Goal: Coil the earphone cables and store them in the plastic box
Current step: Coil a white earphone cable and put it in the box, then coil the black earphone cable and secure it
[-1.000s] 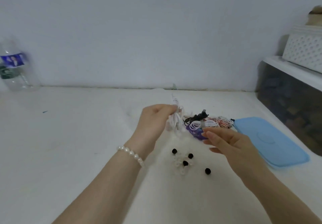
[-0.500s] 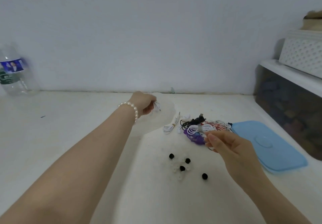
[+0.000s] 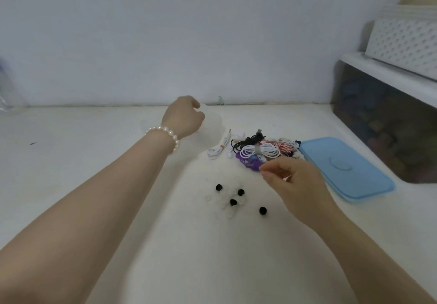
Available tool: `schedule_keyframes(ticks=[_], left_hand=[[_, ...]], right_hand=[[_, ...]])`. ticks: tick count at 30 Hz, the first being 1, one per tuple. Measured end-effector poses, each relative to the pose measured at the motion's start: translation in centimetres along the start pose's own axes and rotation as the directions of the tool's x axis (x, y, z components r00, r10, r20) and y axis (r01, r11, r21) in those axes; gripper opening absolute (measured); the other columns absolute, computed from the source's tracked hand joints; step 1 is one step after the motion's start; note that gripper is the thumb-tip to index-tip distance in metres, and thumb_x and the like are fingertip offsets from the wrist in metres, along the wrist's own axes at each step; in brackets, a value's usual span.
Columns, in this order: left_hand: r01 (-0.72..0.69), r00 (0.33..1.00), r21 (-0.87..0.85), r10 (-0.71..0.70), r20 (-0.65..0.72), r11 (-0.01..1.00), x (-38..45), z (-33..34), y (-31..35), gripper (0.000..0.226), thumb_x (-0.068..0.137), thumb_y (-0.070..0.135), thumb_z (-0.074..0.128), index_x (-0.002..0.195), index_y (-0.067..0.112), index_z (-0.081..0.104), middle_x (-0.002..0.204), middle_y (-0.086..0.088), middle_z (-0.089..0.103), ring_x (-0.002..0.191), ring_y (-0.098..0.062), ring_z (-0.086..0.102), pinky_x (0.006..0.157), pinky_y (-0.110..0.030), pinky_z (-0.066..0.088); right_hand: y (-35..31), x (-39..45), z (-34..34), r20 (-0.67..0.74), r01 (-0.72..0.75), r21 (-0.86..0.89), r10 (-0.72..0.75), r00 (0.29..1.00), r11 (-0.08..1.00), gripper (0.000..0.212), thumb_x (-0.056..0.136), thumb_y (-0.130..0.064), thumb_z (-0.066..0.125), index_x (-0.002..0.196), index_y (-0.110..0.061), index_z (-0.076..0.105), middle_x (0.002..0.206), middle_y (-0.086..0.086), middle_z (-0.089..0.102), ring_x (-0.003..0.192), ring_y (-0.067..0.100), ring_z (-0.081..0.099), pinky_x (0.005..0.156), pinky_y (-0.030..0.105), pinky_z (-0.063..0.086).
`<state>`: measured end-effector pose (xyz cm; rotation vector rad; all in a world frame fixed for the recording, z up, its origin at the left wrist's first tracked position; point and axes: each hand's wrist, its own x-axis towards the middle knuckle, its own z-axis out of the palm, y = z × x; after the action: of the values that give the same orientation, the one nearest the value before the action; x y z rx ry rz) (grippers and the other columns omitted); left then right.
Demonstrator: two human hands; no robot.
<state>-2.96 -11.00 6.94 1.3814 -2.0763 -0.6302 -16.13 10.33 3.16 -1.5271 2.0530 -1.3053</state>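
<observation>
The left hand is curled on the rim of a clear plastic box (barely visible), evidently steadying it for loading, while the right hand, fingers loosely curled and seemingly empty, hovers just beside the cable pile, apparently selecting.

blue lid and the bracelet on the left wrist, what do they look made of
Blue lid: likely plastic, with a smooth, slightly glossy moulded surface, rounded corners and a raised oval in its middle. Bracelet: round cream beads with a soft sheen, pearl-like; real or imitation cannot be told.
</observation>
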Motion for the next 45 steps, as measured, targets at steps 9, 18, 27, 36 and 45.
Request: schedule_keyframes(ticks=[9, 18, 27, 36, 45], left_hand=[[-0.272, 0.909, -0.059, 0.276, 0.313, 0.961, -8.4, 0.9, 2.1, 0.009, 0.078, 0.009, 0.066, 0.085, 0.014, 0.07, 0.063, 0.012, 0.053, 0.055, -0.001, 0.046, 0.052, -0.006, 0.034], [-0.231, 0.92, -0.03, 0.228, 0.32, 0.973, -10.4, 3.1, -0.3, 0.008, 0.08, 0.019, 0.066, 0.087, 0.021, 0.068, 0.071, 0.016, 0.051, 0.064, 0.0, 0.048, 0.059, -0.01, 0.035], [-0.131, 0.965, -0.069, 0.143, 0.22, 0.989, -10.0, 3.2, -2.1, 0.008, 0.08, 0.016, 0.062, 0.082, 0.023, 0.067, 0.069, 0.016, 0.051, 0.063, -0.001, 0.048, 0.062, -0.018, 0.038], [-0.128, 0.97, -0.144, 0.154, 0.187, 0.981, -9.8, 2.9, -2.3, 0.01, 0.081, 0.015, 0.061, 0.08, 0.024, 0.067, 0.073, 0.017, 0.054, 0.065, -0.002, 0.049, 0.067, -0.021, 0.039], [-0.116, 0.985, -0.243, 0.142, 0.095, 0.963, -10.1, 2.8, -1.8, 0.012, 0.082, 0.013, 0.061, 0.079, 0.022, 0.068, 0.071, 0.016, 0.056, 0.063, -0.002, 0.049, 0.056, -0.004, 0.034]], right_hand=[[0.7, 0.3, -0.3, 0.063, -0.11, -0.133, 0.119, 0.991, 0.985, 0.009, 0.081, -0.017, 0.066, 0.078, -0.025, 0.07, 0.071, -0.009, 0.066, 0.069, 0.01, 0.059, 0.065, 0.019, 0.044], [1.2, 2.1, 0.3, -0.166, 0.001, -0.1, -0.018, 0.986, 0.995, 0.007, 0.081, -0.015, 0.066, 0.08, -0.018, 0.071, 0.069, -0.011, 0.06, 0.064, 0.003, 0.051, 0.059, 0.007, 0.036], [1.2, 11.0, 2.2, 0.089, 0.056, -0.664, 0.005, 0.996, 0.745, 0.032, 0.094, -0.026, 0.045, 0.125, -0.025, 0.052, 0.125, 0.006, 0.054, 0.117, 0.029, 0.042, 0.093, 0.039, 0.03], [1.3, 11.5, 1.8, 0.264, 0.155, -0.705, 0.052, 0.963, 0.692, 0.026, 0.088, -0.042, 0.053, 0.108, -0.026, 0.058, 0.111, 0.004, 0.051, 0.109, 0.026, 0.043, 0.082, 0.035, 0.026], [0.8, 11.5, 0.3, 0.002, 0.145, -0.399, -0.157, 0.988, 0.905, 0.012, 0.091, -0.027, 0.052, 0.085, -0.019, 0.058, 0.094, 0.002, 0.056, 0.095, 0.023, 0.049, 0.084, 0.037, 0.037]])
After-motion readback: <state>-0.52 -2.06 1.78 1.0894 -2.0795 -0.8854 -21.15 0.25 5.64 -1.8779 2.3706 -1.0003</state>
